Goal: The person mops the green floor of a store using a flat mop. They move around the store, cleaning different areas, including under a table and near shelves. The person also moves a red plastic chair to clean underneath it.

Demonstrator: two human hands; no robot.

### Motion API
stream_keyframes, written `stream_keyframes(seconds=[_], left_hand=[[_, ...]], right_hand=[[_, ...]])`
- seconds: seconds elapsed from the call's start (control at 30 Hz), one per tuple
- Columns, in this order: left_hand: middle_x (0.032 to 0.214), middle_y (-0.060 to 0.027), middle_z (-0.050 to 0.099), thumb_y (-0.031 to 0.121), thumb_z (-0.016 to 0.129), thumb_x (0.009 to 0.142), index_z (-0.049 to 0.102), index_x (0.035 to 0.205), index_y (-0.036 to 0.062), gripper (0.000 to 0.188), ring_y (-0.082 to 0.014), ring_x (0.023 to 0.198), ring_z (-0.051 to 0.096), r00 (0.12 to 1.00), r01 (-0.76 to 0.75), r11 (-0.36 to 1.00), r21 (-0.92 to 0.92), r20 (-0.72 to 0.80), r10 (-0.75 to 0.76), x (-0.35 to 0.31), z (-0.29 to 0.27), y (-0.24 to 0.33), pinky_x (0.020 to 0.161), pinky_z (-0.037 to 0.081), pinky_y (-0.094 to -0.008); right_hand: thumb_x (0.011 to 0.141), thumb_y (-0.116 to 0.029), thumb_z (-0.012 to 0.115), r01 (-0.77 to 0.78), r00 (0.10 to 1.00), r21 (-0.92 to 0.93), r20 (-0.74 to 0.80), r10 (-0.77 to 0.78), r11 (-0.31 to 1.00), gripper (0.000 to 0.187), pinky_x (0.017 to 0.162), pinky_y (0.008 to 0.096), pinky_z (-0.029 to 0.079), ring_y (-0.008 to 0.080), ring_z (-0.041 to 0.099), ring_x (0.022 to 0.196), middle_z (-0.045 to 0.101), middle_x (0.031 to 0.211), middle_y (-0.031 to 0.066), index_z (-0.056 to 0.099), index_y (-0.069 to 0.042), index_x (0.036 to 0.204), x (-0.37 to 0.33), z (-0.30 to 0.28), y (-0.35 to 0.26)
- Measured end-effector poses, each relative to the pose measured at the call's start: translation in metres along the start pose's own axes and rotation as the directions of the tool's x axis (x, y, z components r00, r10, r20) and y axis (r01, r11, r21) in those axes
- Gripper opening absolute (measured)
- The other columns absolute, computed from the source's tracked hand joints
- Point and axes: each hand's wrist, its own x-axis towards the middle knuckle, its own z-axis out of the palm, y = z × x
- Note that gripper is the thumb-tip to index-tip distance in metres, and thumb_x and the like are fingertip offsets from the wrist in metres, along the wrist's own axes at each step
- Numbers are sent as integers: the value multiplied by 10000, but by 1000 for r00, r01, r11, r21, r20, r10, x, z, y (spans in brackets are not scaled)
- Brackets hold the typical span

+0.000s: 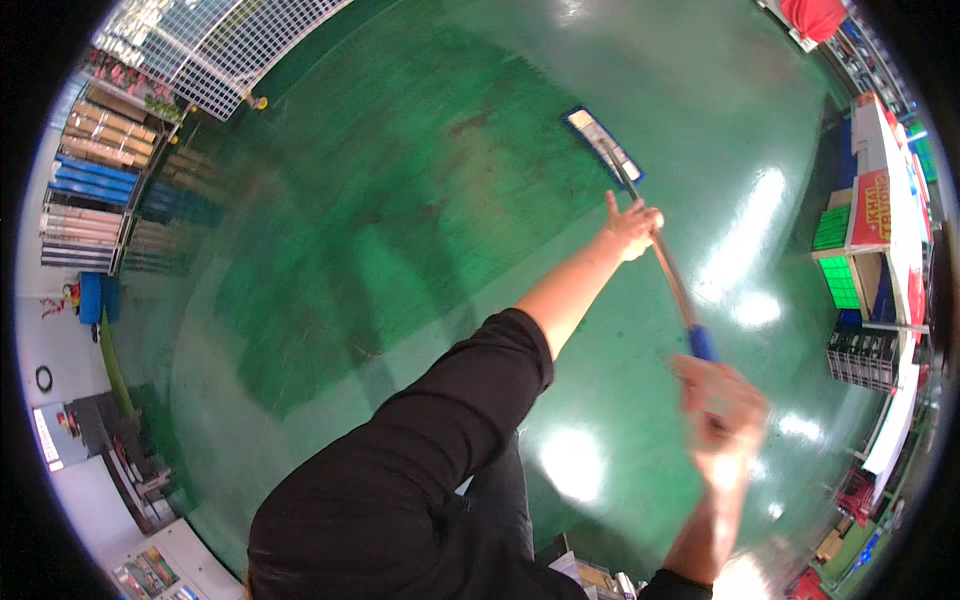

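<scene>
A flat mop (604,146) with a pale plate and a dark blue edge lies on the green floor ahead. Its slim pole runs back toward me and ends in a blue grip (702,343). Partway along the pole, my left hand (632,230) is wrapped round it, with the thumb sticking out. My right hand (724,418) is closed at the top end by the blue grip. Motion blurs its fingers, so the exact hold is unclear. My left arm reaches across in a black sleeve.
The green floor (330,220) has a darker, streaked area left of the mop and bright glare at the right. Racks with stacked boxes (100,150) and a white mesh panel (215,50) stand at the left. Shelving with green crates (838,260) lines the right.
</scene>
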Motion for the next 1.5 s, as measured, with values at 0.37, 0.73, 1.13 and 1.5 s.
stream_keyframes(seconds=[0.37, 0.73, 1.13, 1.5], left_hand=[[1208, -116, 487, 176, 560, 842, 465, 1025, 108, 218, -300, 1261, 371, 914, -367, 929, -50, -205, 350, -13, 22, 97, 1050, 167, -615], [757, -114, 529, 126, 630, 756, 465, 850, 54, 203, -317, 731, 563, 937, -289, 857, -426, -308, 163, -397, 2, 161, 618, 454, -432], [1014, -98, 543, 243, 552, 842, 527, 912, 109, 154, -286, 1100, 466, 618, 748, 653, 119, 234, -750, -938, 84, -66, 970, 223, -591], [1319, -103, 402, 312, 483, 866, 600, 1080, 120, 310, -286, 1340, 211, 839, 505, 839, 202, 113, -532, -783, 146, 26, 1005, 40, -686]], right_hand=[[827, -48, 549, -170, 927, 290, -276, 252, 942, 235, 530, 191, 411, 67, 505, 503, 593, 650, 49, 585, 9, 1052, -72, -105, 39], [918, -214, 435, -120, 945, 542, -194, 262, 832, 608, 427, 177, 291, 17, 283, 344, 344, 425, -82, 180, 124, 1355, -233, -199, -64], [887, -161, 547, -803, 571, 596, 776, 268, -15, 216, 426, 193, 317, 56, 429, 464, 533, 613, -3, 623, -29, 1040, -368, 283, -310], [872, -270, 580, -640, 763, 710, 543, 351, 293, 291, 433, 166, 331, 46, 512, 536, 575, 664, -15, 624, -48, 1055, -349, 128, -179]])
